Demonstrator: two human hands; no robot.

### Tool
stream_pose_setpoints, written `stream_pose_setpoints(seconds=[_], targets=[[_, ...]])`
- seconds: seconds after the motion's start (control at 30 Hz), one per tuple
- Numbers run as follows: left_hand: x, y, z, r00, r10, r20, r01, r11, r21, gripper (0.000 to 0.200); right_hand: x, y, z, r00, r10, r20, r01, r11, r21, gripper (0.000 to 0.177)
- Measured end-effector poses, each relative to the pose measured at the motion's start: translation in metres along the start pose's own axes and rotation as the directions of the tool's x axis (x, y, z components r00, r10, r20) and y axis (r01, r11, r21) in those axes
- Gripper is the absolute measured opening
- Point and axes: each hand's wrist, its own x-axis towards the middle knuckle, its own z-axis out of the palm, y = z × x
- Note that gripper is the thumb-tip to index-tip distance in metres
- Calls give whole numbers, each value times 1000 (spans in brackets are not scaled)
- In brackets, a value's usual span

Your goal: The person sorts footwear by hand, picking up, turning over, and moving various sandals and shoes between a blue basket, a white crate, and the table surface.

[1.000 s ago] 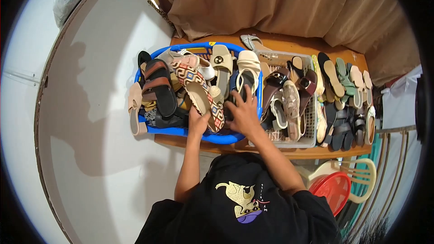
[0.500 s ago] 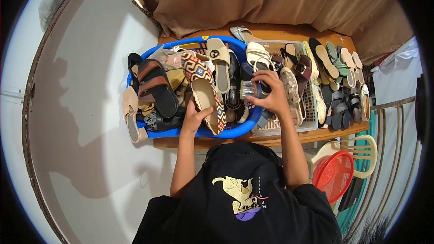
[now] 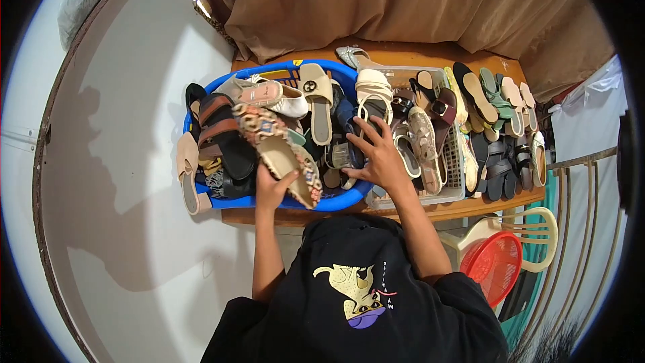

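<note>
My left hand (image 3: 270, 187) is closed on a flat shoe (image 3: 279, 154) with a multicoloured geometric pattern and beige insole, tilted over the blue basket (image 3: 339, 202). My right hand (image 3: 381, 158) is over the basket's right end with its fingers spread. Just left of its fingertips lies a sandal with a clear band (image 3: 341, 155), partly hidden among dark shoes. Near my left hand is a black slide with brown straps (image 3: 225, 131). A beige slide with a round black ornament (image 3: 317, 97) rests on the pile.
A clear plastic basket (image 3: 457, 191) of shoes stands right of the blue one on the wooden table (image 3: 289, 217). Several pairs line the table's right end, including green sandals (image 3: 494, 97). A red basket (image 3: 494, 272) sits on a cream chair (image 3: 541, 242). Brown curtain (image 3: 376, 7) hangs behind.
The patterned shoe has moved left in my left hand. My right hand has moved left and its fingers have spread; the clear-banded sandal now lies lower in the blue basket.
</note>
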Motion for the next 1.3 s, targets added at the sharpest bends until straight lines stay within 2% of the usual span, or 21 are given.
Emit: stream_pose_setpoints(seconds=[0.03, 0.07, 0.13, 0.17, 0.23, 0.4, 0.53, 0.6, 0.7, 0.73, 0.77, 0.83, 0.87, 0.93, 1.0, 1.07, 1.1, 1.13, 1.2, 1.27, 1.3], targets=[[-8, 4, -3, 998, 8, -67, -15, 994, -104, 52, -3, 4, 4, 998, 2, -55, 1, 998, 58, 63], [-12, 1, -10, 996, 7, -93, -16, 995, -99, 54, -4, 10, 4, 999, 3, -51, 0, 998, 66, 63], [-17, 25, -7, 992, 34, -119, -26, 997, 68, 48, -2, 20, 0, 995, 16, -100, -2, 990, 141, 63], [-18, 24, -8, 992, 30, -124, -22, 997, 67, 48, 1, 22, -6, 993, -19, -121, 35, 990, 139, 57], [-14, 24, -11, 983, -19, -185, 58, 975, 213, 44, 9, 26, -9, 994, -19, -103, 40, 979, 202, 55], [3, 43, 1, 935, -127, -332, 227, 932, 282, 54, 24, 26, -15, 980, -3, -199, 67, 947, 314, 51], [16, 62, 13, 917, -63, -393, 296, 769, 566, 52, 34, 21, -21, 976, -3, -216, 65, 957, 281, 45], [25, 80, 16, 915, -138, -379, 376, 631, 679, 52, 41, 16, -25, 975, -21, -219, 77, 965, 250, 42], [38, 96, 19, 883, -230, -409, 468, 506, 725, 52, 52, 13, -27, 986, -56, -154, 84, 980, 179, 41], [41, 99, 19, 882, -228, -413, 470, 506, 724, 52, 55, 11, -27, 995, -69, -78, 81, 984, 156, 42], [44, 102, 18, 899, -71, -431, 400, 531, 747, 54, 57, 9, -26, 997, -79, -2, 78, 988, 131, 42], [56, 106, 16, 881, 253, -399, 214, 539, 815, 64, 55, 6, -17, 995, -96, -38, 101, 982, 159, 41], [62, 109, 18, 882, 256, -395, 208, 541, 815, 64, 53, 5, -10, 991, -114, -71, 125, 975, 183, 40], [72, 134, 41, 847, 523, -94, -225, 514, 828, 61, 45, 4, 7, 987, -153, -37, 158, 965, 210, 43], [80, 136, 68, 892, 430, 143, -412, 640, 649, 66, 35, 3, 19, 984, -175, 38, 159, 954, 255, 42], [90, 107, 86, 959, 53, 278, -192, 841, 505, 57, 29, 5, 22, 986, -163, -35, 166, 946, 280, 40], [97, 80, 91, 965, -58, 255, -119, 770, 627, 57, 25, 7, 23, 982, -151, -110, 178, 936, 302, 39], [104, 59, 95, 963, -160, 218, -53, 677, 734, 61, 17, 9, 23, 988, 19, -153, 43, 920, 389, 39], [104, 58, 104, 887, -402, 227, 142, 705, 695, 81, 5, 13, 29, 932, 257, -257, -146, 912, 384, 38], [100, 38, 115, 861, -464, 209, 173, 653, 738, 97, -5, 18, 35, 912, 311, -267, -181, 890, 418, 35], [103, 20, 113, 858, -467, 215, 169, 651, 740, 97, -2, 9, 33, 876, 351, -331, -199, 888, 415, 33]])
